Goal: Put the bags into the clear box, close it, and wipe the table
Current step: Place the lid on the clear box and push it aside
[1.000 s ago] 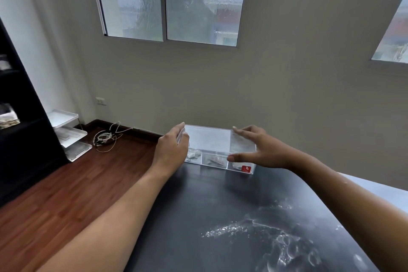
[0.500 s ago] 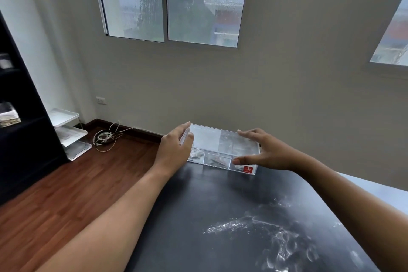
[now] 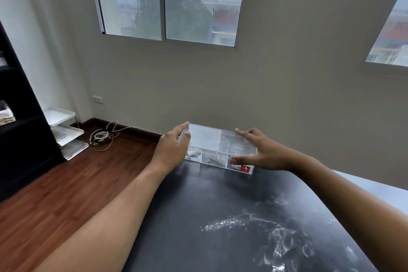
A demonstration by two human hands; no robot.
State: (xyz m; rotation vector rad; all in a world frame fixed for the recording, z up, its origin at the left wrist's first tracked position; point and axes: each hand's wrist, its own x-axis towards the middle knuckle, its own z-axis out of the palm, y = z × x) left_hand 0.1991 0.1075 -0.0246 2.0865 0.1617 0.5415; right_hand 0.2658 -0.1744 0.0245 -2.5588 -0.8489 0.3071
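The dark glossy table [image 3: 220,216] fills the lower frame, with a wet smear [image 3: 276,234] at lower right not yet wiped. At centre, on its far edge, sits the clear plastic compartment box [image 3: 217,158], small bags [image 3: 212,158] inside. My left hand [image 3: 174,148] pinches the lid's left end; my right hand [image 3: 262,153], fingers spread, gripping nothing, rests at the right end. Uneven pressure could push the box over that edge.

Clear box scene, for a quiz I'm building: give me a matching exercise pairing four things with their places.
1. clear box
2. left hand
3. white smear
4. cable coil

a. on the wooden floor by the wall
b. on the near part of the table
c. at the table's far edge
d. at the box's left end

Pairs: 1-c, 2-d, 3-b, 4-a
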